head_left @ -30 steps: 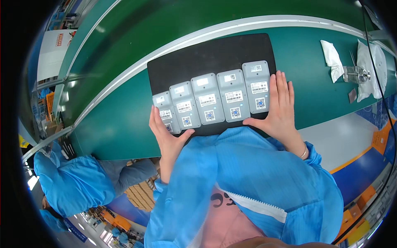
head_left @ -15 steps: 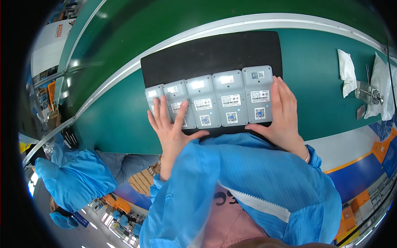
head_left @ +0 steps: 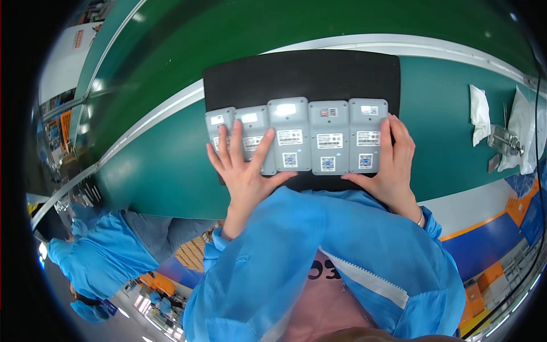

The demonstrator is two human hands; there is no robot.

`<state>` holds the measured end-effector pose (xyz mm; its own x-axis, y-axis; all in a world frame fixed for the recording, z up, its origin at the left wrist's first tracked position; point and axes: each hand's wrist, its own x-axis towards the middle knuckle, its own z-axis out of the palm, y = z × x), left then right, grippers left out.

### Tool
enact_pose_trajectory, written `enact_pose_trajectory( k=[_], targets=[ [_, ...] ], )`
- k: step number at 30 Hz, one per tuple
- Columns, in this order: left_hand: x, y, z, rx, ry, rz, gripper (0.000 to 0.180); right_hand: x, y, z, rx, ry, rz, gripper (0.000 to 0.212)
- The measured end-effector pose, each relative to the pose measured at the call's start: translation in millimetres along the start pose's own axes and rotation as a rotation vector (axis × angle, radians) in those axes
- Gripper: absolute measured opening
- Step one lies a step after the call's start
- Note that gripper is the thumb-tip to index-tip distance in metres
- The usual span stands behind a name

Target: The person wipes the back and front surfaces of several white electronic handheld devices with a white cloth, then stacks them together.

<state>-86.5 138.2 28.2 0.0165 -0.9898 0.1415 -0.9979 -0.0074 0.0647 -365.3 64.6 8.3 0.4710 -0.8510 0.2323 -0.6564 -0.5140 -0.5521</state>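
Several grey plastic handheld devices (head_left: 289, 148) lie side by side on a black mat (head_left: 302, 74), their backs up with white labels and square codes. My left hand (head_left: 245, 174) has its fingers spread over the devices at the left end of the row, with the thumb along the lower edge. At the other end, my right hand (head_left: 393, 171) rests against the rightmost device (head_left: 366, 125). Its fingers are stretched along that device's right side, and the thumb reaches its lower edge. Parts of the two leftmost devices are hidden under my left fingers.
The mat lies on a green tabletop (head_left: 436, 125) with a pale rail behind it. To the right are a white packet (head_left: 480, 114), a clear container with a metal fitting (head_left: 505, 141) and a white bag (head_left: 521, 128). A person in blue (head_left: 108, 245) is at the left.
The row's upper edge is less slanted, and the third device now sticks up above its neighbours. Both hands remain at the two ends of the row. The whole view has shifted slightly.
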Motion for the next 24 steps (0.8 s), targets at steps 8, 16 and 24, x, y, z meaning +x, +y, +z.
enact_pose_trajectory(
  k=[8, 16, 24],
  targets=[
    [-2.5, -1.0, 6.5, -0.044, 0.062, 0.019, 0.083, -4.8, 5.8, 1.6, -0.027, -0.032, 0.044, 0.118],
    [-29.3, -40.6, 18.5, -0.461, 0.14, -0.107, 0.103, -10.2, 16.7, -3.3, -0.112, -0.004, 0.055, 0.12],
    [-24.4, -48.6, 23.2, -0.814, 0.214, -0.134, 0.099, -17.8, 33.2, -9.5, 0.07, 0.033, 0.091, 0.099]
  ],
)
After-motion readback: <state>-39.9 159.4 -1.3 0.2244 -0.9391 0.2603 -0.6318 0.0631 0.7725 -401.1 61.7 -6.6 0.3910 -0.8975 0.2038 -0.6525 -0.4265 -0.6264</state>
